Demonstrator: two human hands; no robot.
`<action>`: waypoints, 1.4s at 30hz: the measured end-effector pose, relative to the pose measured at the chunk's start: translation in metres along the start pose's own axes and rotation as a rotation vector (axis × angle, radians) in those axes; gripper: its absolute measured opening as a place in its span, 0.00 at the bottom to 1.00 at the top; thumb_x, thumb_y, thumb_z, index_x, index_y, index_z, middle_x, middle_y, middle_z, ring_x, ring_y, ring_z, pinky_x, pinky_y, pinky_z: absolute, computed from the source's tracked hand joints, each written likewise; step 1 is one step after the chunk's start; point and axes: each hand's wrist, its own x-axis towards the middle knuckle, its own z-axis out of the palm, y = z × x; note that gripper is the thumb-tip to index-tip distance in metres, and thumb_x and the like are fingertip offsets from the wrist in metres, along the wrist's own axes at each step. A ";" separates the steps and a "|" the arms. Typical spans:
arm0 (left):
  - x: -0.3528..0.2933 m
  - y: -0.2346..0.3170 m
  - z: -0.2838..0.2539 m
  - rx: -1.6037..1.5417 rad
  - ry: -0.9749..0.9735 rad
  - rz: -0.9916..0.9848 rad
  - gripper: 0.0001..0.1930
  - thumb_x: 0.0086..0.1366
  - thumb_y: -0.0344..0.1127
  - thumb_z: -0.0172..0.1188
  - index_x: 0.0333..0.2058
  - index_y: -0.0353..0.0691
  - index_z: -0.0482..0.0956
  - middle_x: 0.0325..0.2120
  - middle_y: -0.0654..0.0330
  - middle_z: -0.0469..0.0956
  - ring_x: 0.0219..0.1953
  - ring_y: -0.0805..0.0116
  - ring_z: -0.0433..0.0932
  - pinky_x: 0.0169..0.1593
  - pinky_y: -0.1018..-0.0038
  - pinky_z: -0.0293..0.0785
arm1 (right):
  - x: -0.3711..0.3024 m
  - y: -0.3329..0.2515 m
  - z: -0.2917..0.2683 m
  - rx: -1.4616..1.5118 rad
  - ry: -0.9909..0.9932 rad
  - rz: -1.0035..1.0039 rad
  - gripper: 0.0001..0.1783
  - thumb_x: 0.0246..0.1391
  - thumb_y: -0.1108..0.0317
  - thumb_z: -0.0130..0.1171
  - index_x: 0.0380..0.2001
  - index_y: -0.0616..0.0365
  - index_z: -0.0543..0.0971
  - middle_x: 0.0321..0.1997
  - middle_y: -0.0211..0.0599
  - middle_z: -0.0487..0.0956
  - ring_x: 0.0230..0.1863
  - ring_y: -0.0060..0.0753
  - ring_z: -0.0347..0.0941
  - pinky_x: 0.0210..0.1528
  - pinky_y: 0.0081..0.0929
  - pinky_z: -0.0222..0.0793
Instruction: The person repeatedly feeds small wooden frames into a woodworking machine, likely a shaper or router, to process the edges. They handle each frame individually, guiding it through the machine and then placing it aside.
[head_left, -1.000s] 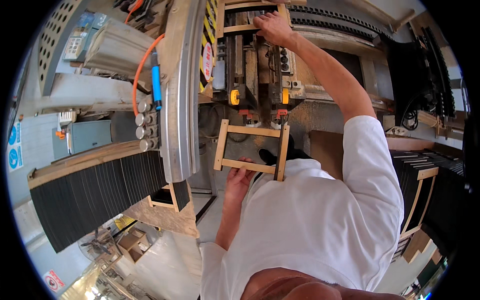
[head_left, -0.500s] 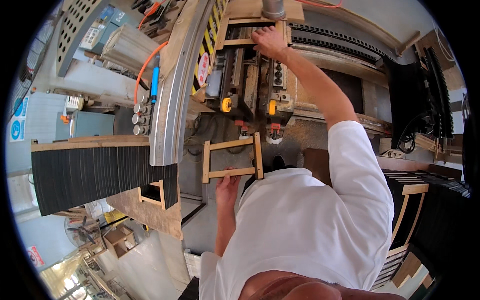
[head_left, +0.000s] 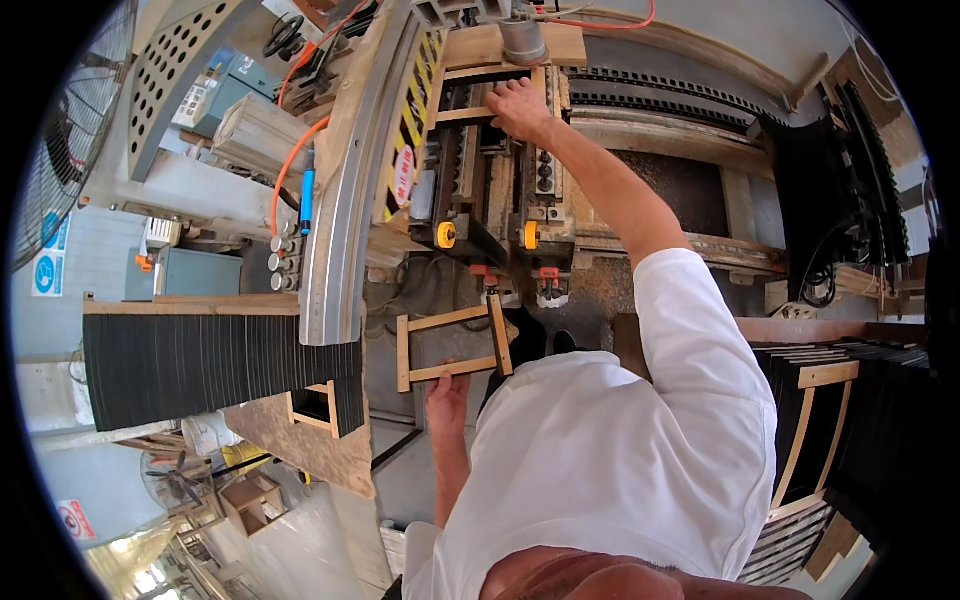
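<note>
My left hand (head_left: 447, 402) is closed around the near rail of a small rectangular wooden frame (head_left: 403, 355), holding it in the air in front of my body. Farther off, at arm's length, my right hand (head_left: 520, 110) rests with curled fingers on the near rail of a second wooden frame (head_left: 464, 115), which lies on the machine. The hand covers that rail's right part, so the fingers' exact grip is partly hidden. Just beyond the second frame stands a grey metal cylinder (head_left: 524, 43) above a wooden board (head_left: 567, 47). Two yellow knobs (head_left: 446, 235) are at the machine's near end.
A long row of black-sided frames (head_left: 220, 355) stands at left, another stack (head_left: 815, 430) at right. A metal beam (head_left: 340, 230) runs along the machine's left side, with a blue air tool (head_left: 307, 190) and an orange hose (head_left: 285, 160). A fan (head_left: 180, 480) is at lower left.
The whole view has shifted slightly. My right hand has slid a little to the left over the frame on the machine. My left hand keeps its hold on the other frame.
</note>
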 end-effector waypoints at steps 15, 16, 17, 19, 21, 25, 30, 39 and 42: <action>-0.077 0.043 -0.092 -0.034 0.285 0.390 0.17 0.70 0.30 0.53 0.55 0.36 0.67 0.51 0.56 0.76 0.50 0.65 0.78 0.52 0.68 0.77 | -0.001 -0.013 -0.010 -0.016 0.052 0.081 0.20 0.50 0.50 0.64 0.32 0.57 0.81 0.35 0.46 0.80 0.39 0.50 0.78 0.42 0.47 0.72; -0.086 0.057 -0.100 -0.030 0.292 0.416 0.16 0.70 0.30 0.52 0.55 0.36 0.67 0.51 0.56 0.76 0.49 0.65 0.78 0.51 0.68 0.77 | 0.000 -0.006 -0.009 0.023 0.080 0.113 0.21 0.50 0.48 0.63 0.33 0.56 0.81 0.36 0.45 0.81 0.40 0.49 0.78 0.43 0.46 0.72; -0.094 0.068 -0.114 -0.029 0.330 0.450 0.15 0.70 0.30 0.52 0.54 0.37 0.68 0.49 0.58 0.77 0.48 0.65 0.79 0.50 0.69 0.78 | 0.002 -0.001 -0.007 0.067 0.109 0.137 0.22 0.51 0.45 0.63 0.34 0.55 0.81 0.38 0.44 0.81 0.42 0.48 0.78 0.43 0.45 0.72; -0.113 0.087 -0.161 -0.072 0.336 0.515 0.13 0.70 0.30 0.52 0.52 0.34 0.70 0.48 0.57 0.76 0.48 0.64 0.78 0.52 0.65 0.77 | -0.004 -0.024 -0.021 0.276 0.282 0.195 0.21 0.53 0.46 0.62 0.37 0.53 0.82 0.40 0.42 0.82 0.43 0.48 0.78 0.44 0.43 0.72; -0.123 0.112 -0.203 -0.105 0.395 0.549 0.13 0.70 0.29 0.52 0.52 0.35 0.71 0.47 0.57 0.77 0.47 0.64 0.78 0.51 0.65 0.77 | -0.021 -0.056 -0.045 0.389 0.412 0.241 0.20 0.58 0.48 0.61 0.38 0.54 0.82 0.45 0.39 0.81 0.43 0.45 0.78 0.42 0.41 0.73; -0.109 0.176 -0.296 -0.121 0.504 0.575 0.15 0.70 0.29 0.51 0.54 0.34 0.70 0.45 0.58 0.78 0.45 0.63 0.79 0.51 0.65 0.78 | -0.089 -0.167 -0.108 0.822 0.630 0.176 0.10 0.59 0.63 0.62 0.36 0.58 0.81 0.53 0.42 0.80 0.48 0.29 0.76 0.50 0.31 0.72; -0.053 0.254 -0.391 0.000 0.556 0.517 0.18 0.69 0.30 0.53 0.56 0.32 0.69 0.45 0.57 0.78 0.46 0.63 0.79 0.50 0.65 0.78 | -0.171 -0.288 -0.115 0.931 0.455 0.064 0.04 0.54 0.76 0.63 0.33 0.60 0.78 0.50 0.45 0.79 0.53 0.36 0.74 0.55 0.30 0.68; 0.046 0.284 -0.424 0.746 0.864 0.391 0.23 0.62 0.43 0.64 0.44 0.25 0.78 0.33 0.49 0.82 0.37 0.52 0.82 0.41 0.65 0.79 | -0.256 -0.370 -0.064 0.940 -0.002 0.213 0.06 0.52 0.77 0.64 0.35 0.64 0.78 0.46 0.40 0.79 0.35 0.27 0.78 0.36 0.23 0.74; 0.047 0.281 -0.405 1.380 0.978 0.541 0.30 0.60 0.51 0.65 0.48 0.27 0.76 0.40 0.41 0.79 0.43 0.41 0.78 0.48 0.58 0.75 | -0.277 -0.365 -0.051 0.904 -0.022 0.278 0.06 0.52 0.77 0.63 0.34 0.63 0.78 0.44 0.38 0.79 0.35 0.30 0.79 0.37 0.24 0.75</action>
